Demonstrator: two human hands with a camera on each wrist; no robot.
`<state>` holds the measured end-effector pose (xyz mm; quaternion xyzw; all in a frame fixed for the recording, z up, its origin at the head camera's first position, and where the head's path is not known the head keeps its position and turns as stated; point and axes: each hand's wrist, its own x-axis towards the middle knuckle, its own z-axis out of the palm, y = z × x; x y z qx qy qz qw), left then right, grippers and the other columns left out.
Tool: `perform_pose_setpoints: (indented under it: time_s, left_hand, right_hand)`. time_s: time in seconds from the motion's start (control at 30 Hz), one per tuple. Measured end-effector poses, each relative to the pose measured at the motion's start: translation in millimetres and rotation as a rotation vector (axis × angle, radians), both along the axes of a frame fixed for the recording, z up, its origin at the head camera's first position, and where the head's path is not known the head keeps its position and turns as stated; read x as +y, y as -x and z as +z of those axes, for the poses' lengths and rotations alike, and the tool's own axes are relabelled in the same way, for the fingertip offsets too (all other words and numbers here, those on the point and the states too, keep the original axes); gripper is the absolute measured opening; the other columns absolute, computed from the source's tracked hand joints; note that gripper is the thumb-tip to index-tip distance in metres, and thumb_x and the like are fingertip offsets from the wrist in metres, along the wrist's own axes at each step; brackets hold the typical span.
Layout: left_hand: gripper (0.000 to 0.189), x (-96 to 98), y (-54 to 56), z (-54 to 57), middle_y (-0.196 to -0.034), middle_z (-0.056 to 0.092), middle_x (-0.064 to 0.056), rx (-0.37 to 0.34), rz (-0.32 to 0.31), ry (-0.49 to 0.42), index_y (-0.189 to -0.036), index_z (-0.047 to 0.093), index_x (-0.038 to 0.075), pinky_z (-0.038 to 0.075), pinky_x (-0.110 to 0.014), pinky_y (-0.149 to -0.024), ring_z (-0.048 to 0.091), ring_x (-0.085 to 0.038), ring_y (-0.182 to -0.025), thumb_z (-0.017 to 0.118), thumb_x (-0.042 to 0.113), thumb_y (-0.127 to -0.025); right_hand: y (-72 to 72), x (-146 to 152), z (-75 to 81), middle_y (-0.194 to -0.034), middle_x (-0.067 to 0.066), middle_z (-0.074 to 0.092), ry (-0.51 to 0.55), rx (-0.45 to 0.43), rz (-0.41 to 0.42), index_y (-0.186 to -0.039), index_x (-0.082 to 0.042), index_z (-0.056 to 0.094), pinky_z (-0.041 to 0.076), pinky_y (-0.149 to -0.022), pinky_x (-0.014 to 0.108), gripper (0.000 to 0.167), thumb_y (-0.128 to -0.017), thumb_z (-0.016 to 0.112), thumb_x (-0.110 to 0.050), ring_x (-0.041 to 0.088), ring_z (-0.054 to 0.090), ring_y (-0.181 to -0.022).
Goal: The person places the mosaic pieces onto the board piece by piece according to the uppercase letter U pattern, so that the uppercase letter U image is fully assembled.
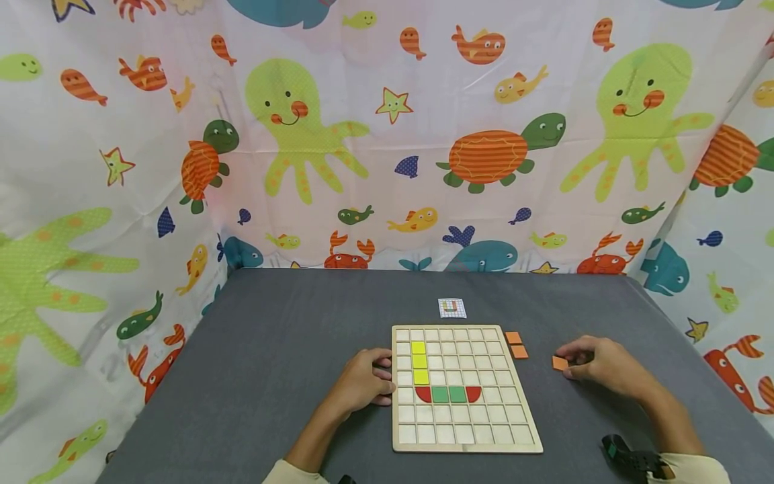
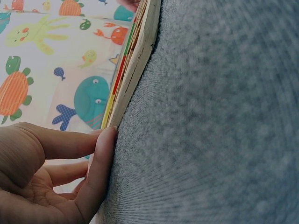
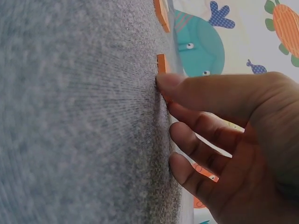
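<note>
A wooden grid board (image 1: 468, 433) lies on the table with several flat tiles in its cells. Yellow squares (image 1: 420, 361) form a column, and below them runs a row of green squares (image 1: 449, 394) with a red rounded tile (image 1: 474, 394) at each end. My left hand (image 1: 365, 380) holds the board's left edge, thumb and fingertips right at the rim. To the right of the board, my right hand (image 1: 607, 366) pinches an orange square tile (image 1: 560, 363) between thumb and fingers, low over the cloth; the fingers partly cover it in the right wrist view.
Two more orange tiles (image 1: 519, 351) lie beside the board's upper right edge. Behind the board is a small printed pattern card (image 1: 452, 308). A grey cloth (image 1: 290, 323) covers the table, and a curtain printed with sea animals (image 1: 375, 161) hangs around it.
</note>
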<state>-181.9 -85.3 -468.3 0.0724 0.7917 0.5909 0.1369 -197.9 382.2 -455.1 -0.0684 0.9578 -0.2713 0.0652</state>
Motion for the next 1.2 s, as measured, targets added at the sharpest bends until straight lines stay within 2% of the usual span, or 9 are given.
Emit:
perform_pose_setpoints:
  time_s: [0.27, 0.53, 0.9, 1.2]
  left_hand:
    - [0.062, 0.1, -0.4, 0.7, -0.124, 0.057, -0.019, -0.002, -0.002, -0.005, -0.143, 0.058, -0.008, 0.068, -0.035, -0.065, 0.066, -0.023, -0.101, 0.077, -0.013, -0.085]
    - [0.062, 0.2, -1.1, 1.1, -0.125, 0.058, -0.018, -0.002, -0.001, -0.008, -0.144, 0.057, -0.008, 0.068, -0.035, -0.064, 0.065, -0.023, -0.101, 0.076, -0.013, -0.085]
    - [0.063, 0.3, -1.3, 0.9, -0.125, 0.059, -0.018, 0.001, 0.0, -0.012, -0.144, 0.056, -0.009, 0.068, -0.035, -0.064, 0.065, -0.023, -0.101, 0.076, -0.014, -0.085]
    - [0.063, -0.4, -0.4, -0.5, -0.125, 0.058, -0.017, -0.003, -0.002, -0.012, -0.144, 0.056, -0.008, 0.068, -0.036, -0.064, 0.065, -0.023, -0.101, 0.076, -0.013, -0.085]
  right_hand:
    - [0.3, 0.0, 0.8, -0.096, 0.002, 0.065, -0.02, -0.004, -0.002, -0.114, -0.006, 0.079, 0.04, -0.065, 0.025, 0.03, -0.088, 0.084, -0.019, 0.018, 0.053, -0.086]
    - [-0.8, -11.8, 3.2, -0.097, 0.0, 0.067, 0.007, 0.028, 0.01, -0.112, -0.008, 0.08, 0.045, -0.065, 0.023, 0.031, -0.088, 0.085, -0.026, 0.012, 0.056, -0.084]
    - [-1.8, -48.2, 7.6, -0.106, 0.001, 0.072, 0.066, 0.038, 0.054, -0.114, -0.01, 0.08, 0.055, -0.072, 0.026, 0.031, -0.088, 0.085, -0.026, 0.016, 0.062, -0.091]
    - [-4.9, -80.4, 7.5, -0.095, -0.002, 0.067, 0.137, 0.118, 0.126, -0.112, -0.011, 0.08, 0.051, -0.068, 0.024, 0.026, -0.088, 0.086, -0.019, 0.01, 0.057, -0.084]
